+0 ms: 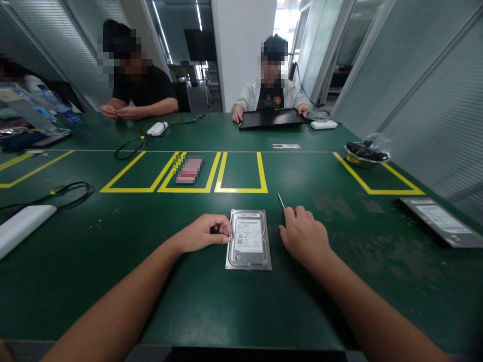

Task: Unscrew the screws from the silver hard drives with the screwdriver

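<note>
A silver hard drive [247, 256] lies flat on the green table, its white label facing up. At its left edge, my left hand [206, 234] is closed, thumb and forefinger pinched against the rim of the drive. Anything small between those fingertips is too hard to make out. To the right of the drive, my right hand [305, 236] rests low over the table, fingers wrapped around a screwdriver. Only its thin metal shaft [280, 200] shows, pointing away and slightly left; the handle is hidden in the hand.
Yellow tape outlines [241, 190] mark the table beyond the drive, and a pink phone-like object [189, 171] lies in one. Another hard drive [441, 221] and a metal bowl [364, 156] are at right. A white power strip [26, 226] lies left. Across, a person handles a black panel [271, 119].
</note>
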Available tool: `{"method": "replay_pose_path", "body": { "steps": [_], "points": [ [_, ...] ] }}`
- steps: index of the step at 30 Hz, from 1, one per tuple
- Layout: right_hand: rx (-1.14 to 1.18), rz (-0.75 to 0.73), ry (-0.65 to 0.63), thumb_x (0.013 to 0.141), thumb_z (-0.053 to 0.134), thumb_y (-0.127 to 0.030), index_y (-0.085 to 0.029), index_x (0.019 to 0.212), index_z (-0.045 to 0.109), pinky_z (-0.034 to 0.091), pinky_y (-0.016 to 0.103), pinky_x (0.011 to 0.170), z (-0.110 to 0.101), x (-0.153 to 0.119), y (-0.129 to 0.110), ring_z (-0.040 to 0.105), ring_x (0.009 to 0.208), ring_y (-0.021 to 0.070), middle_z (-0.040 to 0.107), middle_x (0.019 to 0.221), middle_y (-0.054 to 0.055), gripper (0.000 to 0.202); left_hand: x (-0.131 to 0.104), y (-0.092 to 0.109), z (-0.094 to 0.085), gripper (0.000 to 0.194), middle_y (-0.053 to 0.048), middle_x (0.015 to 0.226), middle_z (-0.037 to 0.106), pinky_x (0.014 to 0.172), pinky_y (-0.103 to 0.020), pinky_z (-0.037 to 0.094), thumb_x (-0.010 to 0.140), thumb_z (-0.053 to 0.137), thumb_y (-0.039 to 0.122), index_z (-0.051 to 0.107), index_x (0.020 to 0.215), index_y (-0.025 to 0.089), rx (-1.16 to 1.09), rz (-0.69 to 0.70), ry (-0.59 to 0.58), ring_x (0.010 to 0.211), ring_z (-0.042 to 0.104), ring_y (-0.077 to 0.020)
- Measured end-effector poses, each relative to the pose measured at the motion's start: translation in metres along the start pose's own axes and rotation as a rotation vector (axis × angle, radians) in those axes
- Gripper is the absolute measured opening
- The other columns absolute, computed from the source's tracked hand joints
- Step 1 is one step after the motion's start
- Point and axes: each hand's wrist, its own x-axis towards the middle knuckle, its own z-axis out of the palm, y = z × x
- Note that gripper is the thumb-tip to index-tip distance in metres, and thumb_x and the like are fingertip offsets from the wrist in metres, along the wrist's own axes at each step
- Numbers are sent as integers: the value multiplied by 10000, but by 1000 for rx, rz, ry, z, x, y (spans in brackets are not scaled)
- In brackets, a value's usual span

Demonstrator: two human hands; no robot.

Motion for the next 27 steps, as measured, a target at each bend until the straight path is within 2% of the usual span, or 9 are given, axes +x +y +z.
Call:
{"method": "replay_pose_path", "body": {
  "steps": [8,12,19,27],
  "points": [
    [25,34,-154,964,459,-328,-189,1160,473,478,318,595,-3,-1,1,643,878,268,553,1028,109,241,-1,0,-1,188,-21,882,628,720,-259,426,822,707,291,654,935,150,8,27,16,785,547,-132],
    [34,15,-168,977,430,-304,-201,1192,463,496,342,602,-3,-2,2,651,874,281,566,998,97,240,0,2,-2,195,-32,933,614,747,-264,444,823,707,291,657,942,145,-11,52,11,821,557,-135],
    [11,1,-182,986,384,-267,-196,1201,471,482,326,590,-2,-2,2,657,860,278,584,984,107,243,1,4,-1,171,-33,900,617,728,-259,447,827,688,273,657,923,135,-43,17,9,795,553,-130],
    [-5,-12,-158,978,403,-264,-197,1199,474,469,323,569,-1,0,3,665,835,277,596,956,98,241,2,4,-2,149,-32,903,612,723,-258,438,837,672,255,670,929,138,-14,4,13,788,545,-128]
  ]
}}
